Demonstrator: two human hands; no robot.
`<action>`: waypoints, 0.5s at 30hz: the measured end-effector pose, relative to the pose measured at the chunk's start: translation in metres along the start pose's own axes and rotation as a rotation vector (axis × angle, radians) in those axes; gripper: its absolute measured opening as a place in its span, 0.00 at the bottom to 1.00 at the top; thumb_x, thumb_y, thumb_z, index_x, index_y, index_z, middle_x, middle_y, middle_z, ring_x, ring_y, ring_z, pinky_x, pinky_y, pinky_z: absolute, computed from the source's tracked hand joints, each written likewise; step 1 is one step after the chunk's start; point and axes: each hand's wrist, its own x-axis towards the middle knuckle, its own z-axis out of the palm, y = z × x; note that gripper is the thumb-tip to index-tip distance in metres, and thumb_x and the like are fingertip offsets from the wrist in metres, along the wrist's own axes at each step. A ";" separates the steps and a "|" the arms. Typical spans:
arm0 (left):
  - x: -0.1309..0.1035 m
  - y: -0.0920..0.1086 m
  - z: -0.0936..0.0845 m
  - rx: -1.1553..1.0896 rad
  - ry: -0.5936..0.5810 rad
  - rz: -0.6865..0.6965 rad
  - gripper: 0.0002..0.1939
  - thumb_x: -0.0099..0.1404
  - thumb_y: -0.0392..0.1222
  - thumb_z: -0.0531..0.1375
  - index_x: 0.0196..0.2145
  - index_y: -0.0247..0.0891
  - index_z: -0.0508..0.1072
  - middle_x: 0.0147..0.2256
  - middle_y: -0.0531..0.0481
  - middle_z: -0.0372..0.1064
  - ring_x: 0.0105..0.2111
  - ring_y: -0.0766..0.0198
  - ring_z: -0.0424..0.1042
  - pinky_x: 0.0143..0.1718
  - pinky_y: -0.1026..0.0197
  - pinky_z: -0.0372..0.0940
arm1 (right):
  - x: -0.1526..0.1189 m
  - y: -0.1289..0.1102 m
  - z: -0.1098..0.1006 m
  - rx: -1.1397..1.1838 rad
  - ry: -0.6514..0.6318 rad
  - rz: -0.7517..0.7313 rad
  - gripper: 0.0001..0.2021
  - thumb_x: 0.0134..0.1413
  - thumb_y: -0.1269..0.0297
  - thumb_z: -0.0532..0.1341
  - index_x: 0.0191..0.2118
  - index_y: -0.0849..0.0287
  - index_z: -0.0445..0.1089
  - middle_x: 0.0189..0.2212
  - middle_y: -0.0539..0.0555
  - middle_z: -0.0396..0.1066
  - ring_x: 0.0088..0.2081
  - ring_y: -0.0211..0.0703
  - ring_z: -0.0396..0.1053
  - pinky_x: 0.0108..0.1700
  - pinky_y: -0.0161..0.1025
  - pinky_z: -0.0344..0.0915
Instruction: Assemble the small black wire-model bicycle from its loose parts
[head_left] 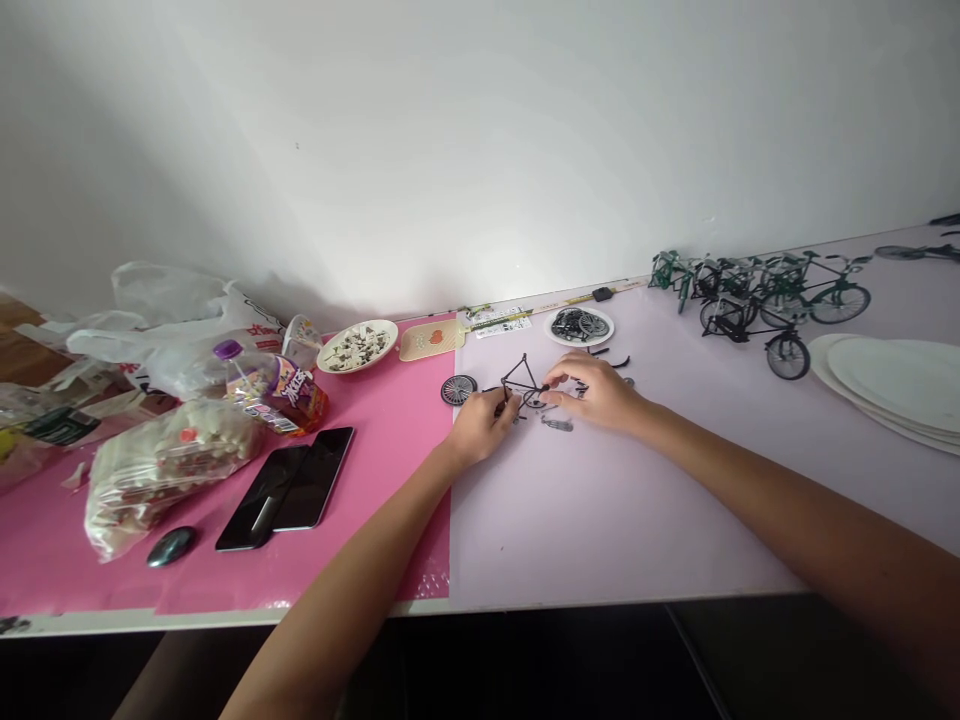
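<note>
A black model bicycle frame (517, 372) is held upright just above the lilac tabletop. My left hand (482, 425) pinches its lower left part, with the fingers closed. At the frame's right end, thumb and fingertips of my right hand (596, 392) close around a small black part (545, 390), too small to name. A loose spoked wheel (458, 390) lies left of the frame, beside my left hand. Several small grey and black pieces (557, 425) lie below and between the hands; others are partly hidden behind my right hand.
Behind my hands stands a white plate (553, 322) of wheels. Assembled model bicycles (784, 290) and stacked white plates (821, 375) are at right. To the left are a plate of small parts (328, 362), a drink bottle (279, 390), two phones (315, 480) and plastic bags (187, 350).
</note>
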 end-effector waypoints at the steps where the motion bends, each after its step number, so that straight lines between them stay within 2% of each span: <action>1: 0.000 -0.001 -0.001 0.007 0.006 0.008 0.21 0.76 0.52 0.50 0.29 0.38 0.68 0.24 0.52 0.66 0.23 0.65 0.60 0.31 0.61 0.55 | 0.000 -0.001 0.001 -0.012 0.009 -0.007 0.11 0.62 0.52 0.66 0.38 0.54 0.76 0.34 0.56 0.76 0.40 0.52 0.72 0.45 0.47 0.68; 12: -0.001 0.000 -0.004 0.012 0.023 0.101 0.21 0.76 0.50 0.50 0.30 0.37 0.71 0.24 0.52 0.68 0.23 0.66 0.62 0.30 0.62 0.55 | 0.000 -0.005 0.007 -0.046 0.032 -0.055 0.06 0.66 0.58 0.64 0.40 0.55 0.73 0.34 0.55 0.76 0.37 0.50 0.73 0.42 0.46 0.70; 15: -0.002 0.001 -0.005 0.002 0.019 0.129 0.15 0.73 0.46 0.54 0.31 0.37 0.72 0.25 0.52 0.69 0.24 0.66 0.64 0.30 0.62 0.57 | -0.001 -0.006 0.007 -0.060 0.037 -0.055 0.06 0.66 0.59 0.63 0.40 0.55 0.73 0.34 0.55 0.75 0.36 0.49 0.74 0.41 0.45 0.70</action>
